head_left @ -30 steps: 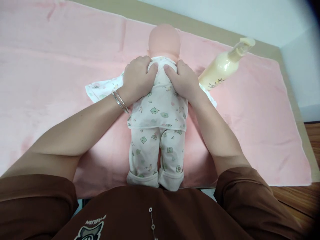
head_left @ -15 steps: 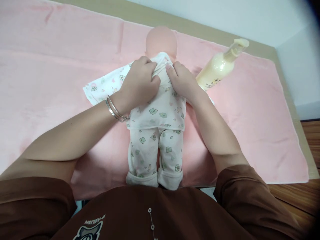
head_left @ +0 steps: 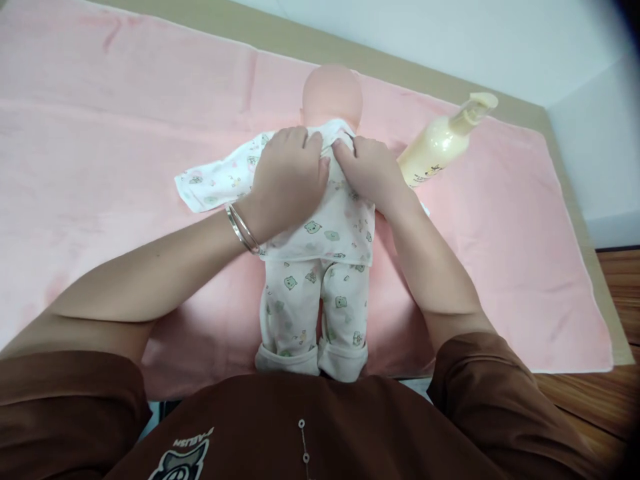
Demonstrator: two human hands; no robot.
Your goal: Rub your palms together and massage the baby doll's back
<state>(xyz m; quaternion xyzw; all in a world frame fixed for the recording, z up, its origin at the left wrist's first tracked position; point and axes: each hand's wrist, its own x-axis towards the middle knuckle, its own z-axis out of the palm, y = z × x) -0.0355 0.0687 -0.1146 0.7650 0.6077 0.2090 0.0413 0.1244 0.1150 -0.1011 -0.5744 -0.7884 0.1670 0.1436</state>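
- Doll (head_left: 333,97) on blanket (head_left: 90,193), head toward far edge, cuffs (head_left: 287,361) at near edge.
- Left hand (head_left: 290,179), right hand (head_left: 374,171): both clamped on shirt (head_left: 345,230) below neck, close together.
- Bottle (head_left: 440,143) just beside right hand; blanket runs wide leftward; worktop (head_left: 425,80) strip beyond far edge.

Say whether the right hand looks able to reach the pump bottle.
Likely yes: the pump bottle is close beside the right hand, nothing visibly between, though that hand holds the printed top.
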